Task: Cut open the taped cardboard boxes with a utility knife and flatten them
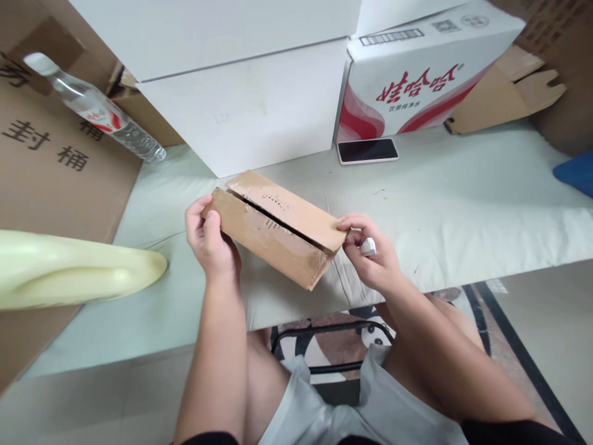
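Note:
A small brown cardboard box (278, 225) is held at a slant just over the near part of the covered table. A dark gap runs between its two top flaps, with torn, scuffed patches beside it. My left hand (213, 238) is closed around the box's left end, thumb on top. At the right corner, my right hand (368, 250) pinches the box edge with curled fingers. A small white object (369, 247) sits against the fingers of that hand; its kind is unclear.
A phone (368, 151) lies by the white-and-red carton (417, 80). White boxes (250, 105) stand behind. To the left are a leaning water bottle (99, 111), a large brown carton (55, 185) and a pale yellow rounded object (78, 269). Something blue (574, 174) shows at right.

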Demonstrator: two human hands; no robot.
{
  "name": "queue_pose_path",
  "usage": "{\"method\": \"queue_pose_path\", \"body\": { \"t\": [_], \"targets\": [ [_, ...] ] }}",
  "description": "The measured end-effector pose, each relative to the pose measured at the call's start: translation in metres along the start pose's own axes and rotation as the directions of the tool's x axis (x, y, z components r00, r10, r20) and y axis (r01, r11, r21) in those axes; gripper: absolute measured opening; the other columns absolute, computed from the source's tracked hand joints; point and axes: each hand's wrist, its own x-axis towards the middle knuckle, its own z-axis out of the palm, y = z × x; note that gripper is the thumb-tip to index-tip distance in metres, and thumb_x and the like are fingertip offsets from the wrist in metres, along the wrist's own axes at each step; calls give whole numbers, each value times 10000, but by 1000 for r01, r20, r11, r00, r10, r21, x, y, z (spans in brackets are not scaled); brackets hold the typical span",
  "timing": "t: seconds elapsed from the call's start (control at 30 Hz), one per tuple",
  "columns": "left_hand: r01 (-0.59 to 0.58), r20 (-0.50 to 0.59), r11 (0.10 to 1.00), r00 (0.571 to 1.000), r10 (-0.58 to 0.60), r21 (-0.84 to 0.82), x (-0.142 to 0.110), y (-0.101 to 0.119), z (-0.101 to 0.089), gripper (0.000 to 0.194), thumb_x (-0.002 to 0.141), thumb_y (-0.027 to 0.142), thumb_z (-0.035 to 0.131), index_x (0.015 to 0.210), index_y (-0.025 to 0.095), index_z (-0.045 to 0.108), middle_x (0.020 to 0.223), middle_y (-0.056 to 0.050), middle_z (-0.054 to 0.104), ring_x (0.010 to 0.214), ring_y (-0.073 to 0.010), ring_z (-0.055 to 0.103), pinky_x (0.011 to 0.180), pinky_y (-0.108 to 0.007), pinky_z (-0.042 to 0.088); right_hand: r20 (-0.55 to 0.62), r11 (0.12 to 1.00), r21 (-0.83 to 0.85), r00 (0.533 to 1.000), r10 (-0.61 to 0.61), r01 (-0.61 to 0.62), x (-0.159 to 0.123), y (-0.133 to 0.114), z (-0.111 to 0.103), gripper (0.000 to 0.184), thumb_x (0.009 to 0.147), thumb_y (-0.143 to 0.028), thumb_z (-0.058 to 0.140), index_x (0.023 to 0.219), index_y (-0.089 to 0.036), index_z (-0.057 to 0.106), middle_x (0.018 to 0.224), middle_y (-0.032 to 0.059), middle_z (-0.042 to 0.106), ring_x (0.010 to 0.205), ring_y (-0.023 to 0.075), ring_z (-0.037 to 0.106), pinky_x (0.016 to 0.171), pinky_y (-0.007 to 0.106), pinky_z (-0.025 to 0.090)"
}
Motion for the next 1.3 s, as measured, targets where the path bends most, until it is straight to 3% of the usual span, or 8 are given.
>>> {"method": "queue_pose_path", "body": {
  "t": [0.43,0.73,0.97,1.3],
  "targets": [
    [-18,19,1000,1000,18,-3,0,-1,-1,379,720,409,798,1004,184,688,960,-39,684,866,-162,608,801,-300,464,-3,1000,18,1000,-17,17,0,1,1,365,943,-41,507,1176,-289,638,1189,76,690,1104,227,688,775,368,549],
    [11,-15,1000,1000,-12,-7,-1,2,0,346,664,375,782,958,203,722,950,-30,719,854,-158,630,787,-292,472,8,1000,1,1000,4,-4,0,2,1,287,983,-110,504,1183,-283,615,1191,89,678,1106,233,689,747,377,542],
    [-14,17,1000,1000,14,13,-1,-1,-1,364,705,416,786,994,208,707,965,-32,692,869,-164,617,787,-300,472,24,1000,-11,1000,19,-19,-2,3,2,250,1008,-146,497,1194,-280,599,1208,101,661,1125,237,676,752,379,558],
    [28,-40,999,999,-30,-43,-2,3,2,371,639,374,806,954,191,734,931,-23,727,834,-142,635,779,-278,475,17,998,46,999,38,-39,-5,5,5,181,1034,-251,549,1206,-284,596,1216,101,646,963,195,656,749,352,589]
  ]
}}
